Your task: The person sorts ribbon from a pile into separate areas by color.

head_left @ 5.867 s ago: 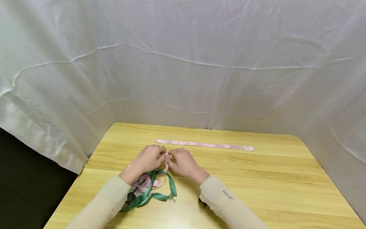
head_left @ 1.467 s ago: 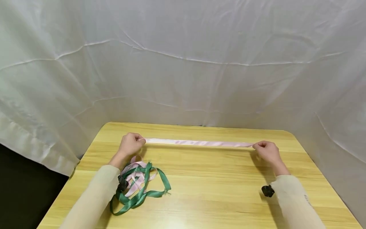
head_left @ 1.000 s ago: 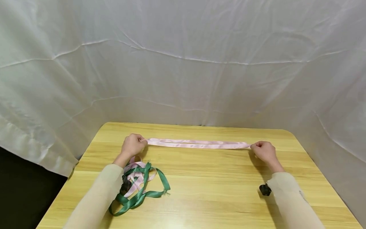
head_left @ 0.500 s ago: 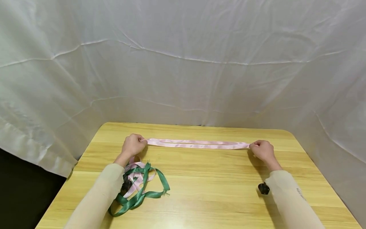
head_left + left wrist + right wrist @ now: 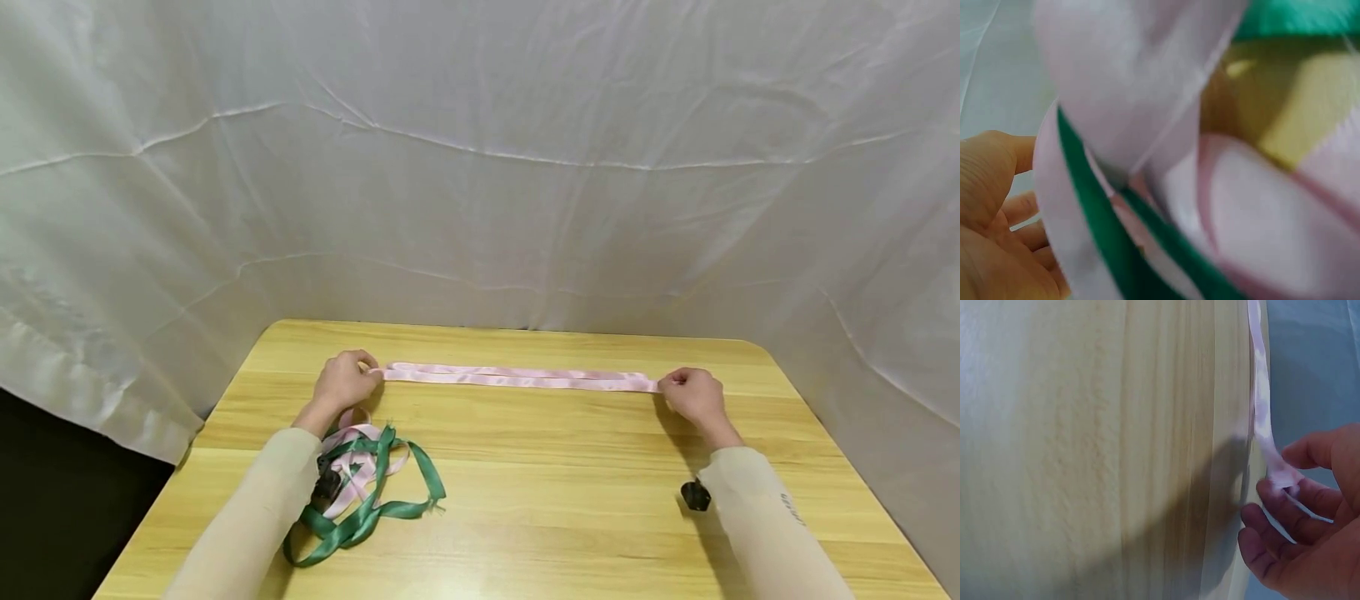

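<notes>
A pink ribbon (image 5: 517,382) stretches nearly straight across the table between both hands in the head view. My left hand (image 5: 345,383) pinches its left end, and my right hand (image 5: 693,396) has the other end at its fingertips. In the right wrist view that ribbon end (image 5: 1282,477) sits bent among the curled fingers, close under the thumb. Right behind the held ribbon, and nearly parallel, lies a second pink ribbon (image 5: 495,369). In the left wrist view blurred pink and green ribbons hide most of the left hand's work.
Below the left wrist lies a tangled pile of green ribbon (image 5: 360,521) and pink ribbon (image 5: 363,475). The wooden table (image 5: 562,500) has white curtain (image 5: 480,208) hanging behind and beside it. A black wrist device (image 5: 696,496) shows under the right sleeve.
Earlier both hands worked close together above the pile. They then spread apart with the pink ribbon stretched between them. Since then the ribbon has come down alongside the rear one and flattened.
</notes>
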